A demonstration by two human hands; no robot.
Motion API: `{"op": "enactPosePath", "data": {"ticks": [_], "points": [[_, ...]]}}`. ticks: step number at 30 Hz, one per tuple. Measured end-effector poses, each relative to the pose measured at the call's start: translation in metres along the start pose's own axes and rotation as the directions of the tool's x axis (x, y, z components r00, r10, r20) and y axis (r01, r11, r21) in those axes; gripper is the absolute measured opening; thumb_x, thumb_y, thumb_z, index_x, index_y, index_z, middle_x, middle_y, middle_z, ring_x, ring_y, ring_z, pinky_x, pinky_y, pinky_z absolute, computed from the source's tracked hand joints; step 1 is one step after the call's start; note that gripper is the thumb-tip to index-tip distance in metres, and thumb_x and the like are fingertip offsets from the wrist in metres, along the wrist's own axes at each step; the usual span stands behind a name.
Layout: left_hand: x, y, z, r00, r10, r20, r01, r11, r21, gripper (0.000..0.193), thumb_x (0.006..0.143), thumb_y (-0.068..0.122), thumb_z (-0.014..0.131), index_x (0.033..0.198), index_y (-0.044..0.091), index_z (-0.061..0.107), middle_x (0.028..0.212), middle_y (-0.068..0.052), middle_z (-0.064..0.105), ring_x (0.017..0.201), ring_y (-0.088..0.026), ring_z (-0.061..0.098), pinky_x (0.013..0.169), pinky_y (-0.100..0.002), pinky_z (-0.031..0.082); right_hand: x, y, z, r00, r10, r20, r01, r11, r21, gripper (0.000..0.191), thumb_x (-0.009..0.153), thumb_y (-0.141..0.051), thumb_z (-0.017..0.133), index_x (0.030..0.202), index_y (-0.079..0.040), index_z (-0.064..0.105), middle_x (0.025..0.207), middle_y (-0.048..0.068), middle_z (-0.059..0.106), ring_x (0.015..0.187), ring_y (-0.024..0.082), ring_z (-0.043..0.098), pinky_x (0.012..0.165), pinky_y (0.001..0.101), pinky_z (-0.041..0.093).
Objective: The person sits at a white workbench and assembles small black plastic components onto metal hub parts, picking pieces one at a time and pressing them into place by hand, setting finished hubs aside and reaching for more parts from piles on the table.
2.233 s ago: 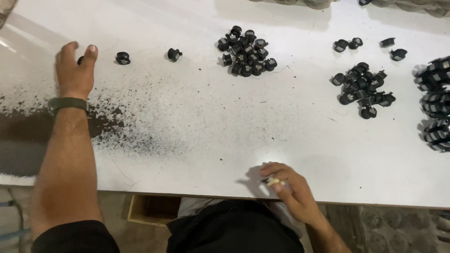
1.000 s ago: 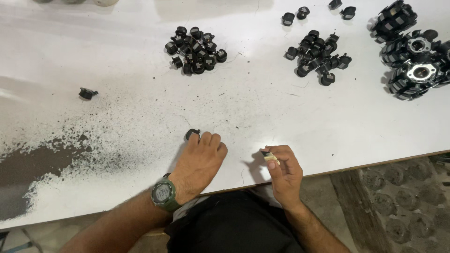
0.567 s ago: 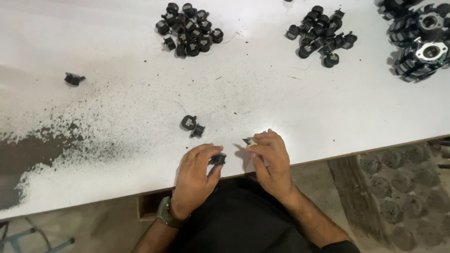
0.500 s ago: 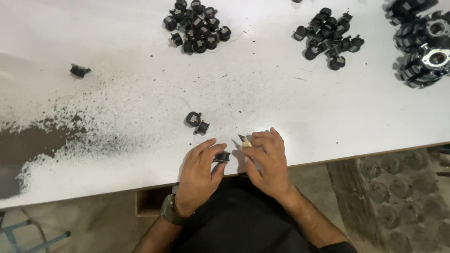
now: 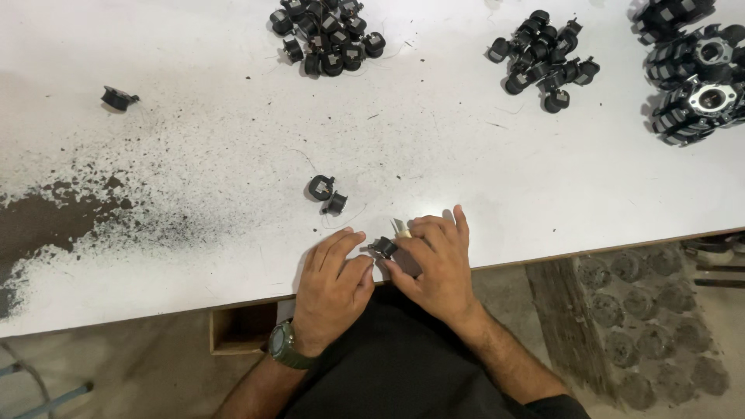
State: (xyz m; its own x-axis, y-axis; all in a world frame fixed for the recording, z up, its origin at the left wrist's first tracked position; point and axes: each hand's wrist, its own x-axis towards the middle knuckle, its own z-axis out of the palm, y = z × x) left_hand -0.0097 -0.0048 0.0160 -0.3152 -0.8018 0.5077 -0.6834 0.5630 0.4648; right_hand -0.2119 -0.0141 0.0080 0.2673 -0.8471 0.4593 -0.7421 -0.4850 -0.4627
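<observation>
Here the small black part (image 5: 382,247) sits pinched between both hands' grip.

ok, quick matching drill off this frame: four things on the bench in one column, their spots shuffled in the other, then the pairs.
Things:
1. lone black part
2. two loose black parts
3. small black part
4. large finned black assemblies

Places:
A. pinched between the left hand and the right hand at the table's near edge
B. top right corner of the white table
C. far left, above the dark powder
D. mid-table, just beyond the hands

Pairs: 1-C, 2-D, 3-A, 4-B
</observation>
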Motion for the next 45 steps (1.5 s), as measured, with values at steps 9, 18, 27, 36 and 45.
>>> {"op": "enactPosePath", "data": {"ticks": [9,18,27,36,45], "points": [[0.004,-0.001,-0.003,0.993,0.099,-0.064,-0.096,0.994,0.05,0.023,0.084,0.011,0.079,0.107,0.01,0.073,0.136,-0.011,0.062,0.134,-0.028,0.053,0.109,-0.047,0.045,0.001,-0.006,0.0,1.0,0.0,-0.006,0.0,0.999,-0.041,0.038,0.07,-0.024,0.088,0.102,-0.011,0.072,0.108,0.006,0.059,0.119,0.028,0.054,0.122,0.0647,0.02],[0.002,0.0,-0.002,0.999,-0.015,-0.036,0.014,1.0,-0.024,0.02,0.081,0.015,0.081,0.096,0.006,0.071,0.128,-0.014,0.062,0.13,-0.031,0.055,0.109,-0.052,0.044,-0.024,0.006,0.01,0.981,-0.06,-0.186,0.084,0.989,0.121,0.028,0.087,-0.007,0.08,0.112,-0.012,0.068,0.105,0.003,0.06,0.125,0.026,0.058,0.131,0.0596,0.022],[-0.005,-0.001,0.006,0.998,-0.033,-0.049,0.035,0.999,0.027,0.017,0.086,0.013,0.079,0.102,0.009,0.074,0.129,-0.008,0.063,0.129,-0.028,0.056,0.109,-0.05,0.043,-0.031,0.004,0.02,0.983,-0.14,-0.117,0.162,0.965,0.207,0.035,0.079,0.0,0.077,0.108,-0.011,0.061,0.099,0.005,0.067,0.117,0.026,0.064,0.125,0.06,0.024],[-0.011,-0.001,0.007,0.996,-0.005,-0.086,0.005,1.0,0.007,0.014,0.087,0.012,0.079,0.1,0.01,0.073,0.132,-0.008,0.061,0.131,-0.027,0.054,0.112,-0.05,0.042,-0.027,0.001,0.02,0.986,-0.115,-0.12,0.143,0.957,0.253,0.033,0.081,0.001,0.078,0.106,-0.009,0.059,0.099,0.005,0.066,0.115,0.025,0.068,0.127,0.062,0.025],[-0.007,0.003,0.004,0.992,0.085,-0.088,-0.08,0.995,0.059,0.014,0.089,0.012,0.079,0.102,0.011,0.075,0.135,-0.01,0.06,0.132,-0.027,0.054,0.112,-0.049,0.042,-0.022,-0.004,0.017,0.986,-0.114,-0.124,0.142,0.959,0.247,0.031,0.078,0.002,0.079,0.101,-0.01,0.063,0.096,0.005,0.067,0.113,0.025,0.068,0.127,0.0613,0.026]]}}
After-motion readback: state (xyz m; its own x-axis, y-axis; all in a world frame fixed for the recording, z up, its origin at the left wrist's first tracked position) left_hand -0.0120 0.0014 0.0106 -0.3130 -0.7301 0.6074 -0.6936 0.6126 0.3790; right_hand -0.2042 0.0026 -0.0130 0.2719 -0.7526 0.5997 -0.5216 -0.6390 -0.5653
